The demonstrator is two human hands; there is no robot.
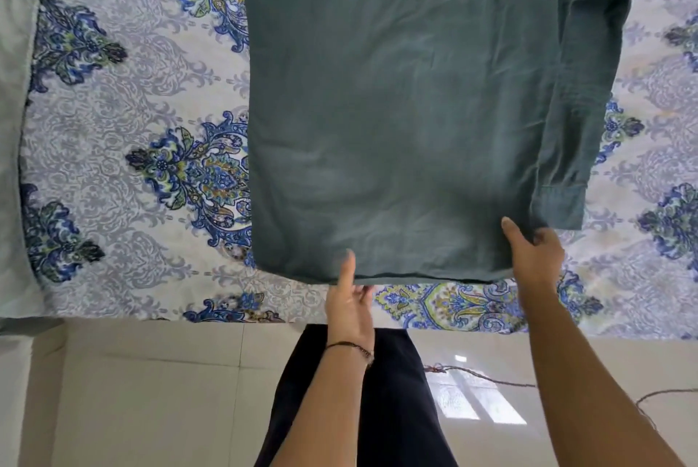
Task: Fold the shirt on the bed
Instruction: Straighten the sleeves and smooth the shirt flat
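Note:
A dark green long-sleeved shirt lies spread flat on the bed, back side up. Its right sleeve is folded down along the right side, cuff near the hem; the other sleeve stretches off to the upper left. My left hand pinches the bottom hem near its middle, thumb on top of the cloth. At the hem's right corner, just below the cuff, my right hand grips the cloth with the thumb on top and fingers curled under the edge.
The bed wears a white sheet with blue and grey floral print. A pale pillow lies at the left edge. Below the bed's near edge is a cream tiled floor with a thin cord across it. My dark trousers show between my arms.

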